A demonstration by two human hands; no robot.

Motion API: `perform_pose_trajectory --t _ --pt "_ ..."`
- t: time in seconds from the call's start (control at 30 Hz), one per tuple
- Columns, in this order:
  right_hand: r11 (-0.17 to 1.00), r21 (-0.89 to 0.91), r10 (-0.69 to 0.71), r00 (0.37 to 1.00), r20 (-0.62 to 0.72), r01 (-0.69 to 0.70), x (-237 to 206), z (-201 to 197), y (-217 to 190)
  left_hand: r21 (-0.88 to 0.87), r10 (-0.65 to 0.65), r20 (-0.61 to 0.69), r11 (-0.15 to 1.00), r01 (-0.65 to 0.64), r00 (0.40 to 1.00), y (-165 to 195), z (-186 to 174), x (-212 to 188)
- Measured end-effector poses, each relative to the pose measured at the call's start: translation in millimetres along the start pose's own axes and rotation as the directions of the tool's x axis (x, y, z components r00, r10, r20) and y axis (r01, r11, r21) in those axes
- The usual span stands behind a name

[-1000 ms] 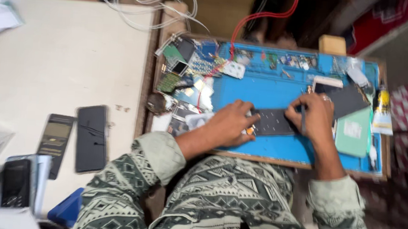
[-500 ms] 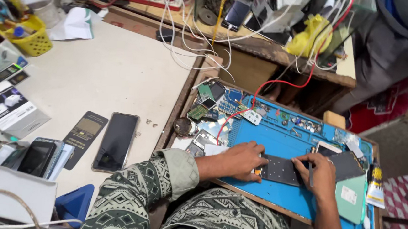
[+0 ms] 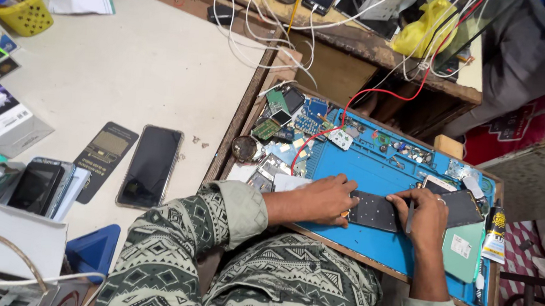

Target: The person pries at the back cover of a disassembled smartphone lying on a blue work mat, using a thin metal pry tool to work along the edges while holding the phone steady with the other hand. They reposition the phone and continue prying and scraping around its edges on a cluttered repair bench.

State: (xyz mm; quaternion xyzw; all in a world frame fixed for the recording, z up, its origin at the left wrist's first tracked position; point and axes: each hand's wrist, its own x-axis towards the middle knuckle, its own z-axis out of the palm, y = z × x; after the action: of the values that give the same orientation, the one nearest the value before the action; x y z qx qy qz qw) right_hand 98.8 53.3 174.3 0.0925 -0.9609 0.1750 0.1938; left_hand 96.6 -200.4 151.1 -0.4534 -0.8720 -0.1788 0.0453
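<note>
A pale worktop (image 3: 144, 67) is seen filling the upper left, with a dark phone (image 3: 151, 165) laid face up at its lower edge and a yellow basket (image 3: 17, 4) at its ten o'clock corner. At three o'clock from the phone, a blue repair mat (image 3: 373, 173) is set on a wooden tray. A dark opened phone (image 3: 374, 211) is laid flat near the mat's front edge. It is pressed down at nine o'clock by the left hand (image 3: 323, 200), fingers flat and grasping nothing. At three o'clock, a thin dark tool (image 3: 410, 217) is gripped by the right hand (image 3: 426, 216). A glue tube (image 3: 494, 234) is seen further right.
</note>
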Motion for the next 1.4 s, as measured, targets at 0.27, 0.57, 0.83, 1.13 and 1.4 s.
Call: perform_pose_trajectory --t 0.27,0.57,0.83,1.13,1.4 --pt "0.998 -0.03 -0.058 0.998 0.0 0.058 2.4 7.3 3.9 -0.059 -0.012 -0.057 0.998 0.009 0.998 0.5 5.0 -1.0" --pt "0.997 0.01 -0.079 0.996 -0.052 0.079 -9.0 -3.1 26.0 -0.145 -0.008 -0.016 0.989 0.005 1.0 1.5 4.6 4.4" --pt "0.997 -0.003 -0.075 0.997 -0.022 0.075 -1.1 5.5 34.0 -0.2 -0.041 -0.068 0.979 0.027 0.997 -10.0 10.5 -2.1" --pt "0.994 0.082 -0.068 0.998 0.005 0.068 4.8 7.2 23.7 -0.18 -0.058 -0.04 0.982 0.05 0.998 -0.7 -1.0 -1.5" --pt "0.993 0.043 -0.114 0.994 0.005 0.113 -1.1 6.0 21.4 -0.162 -0.05 -0.067 0.986 0.038 0.997 3.4 1.4 -5.2"
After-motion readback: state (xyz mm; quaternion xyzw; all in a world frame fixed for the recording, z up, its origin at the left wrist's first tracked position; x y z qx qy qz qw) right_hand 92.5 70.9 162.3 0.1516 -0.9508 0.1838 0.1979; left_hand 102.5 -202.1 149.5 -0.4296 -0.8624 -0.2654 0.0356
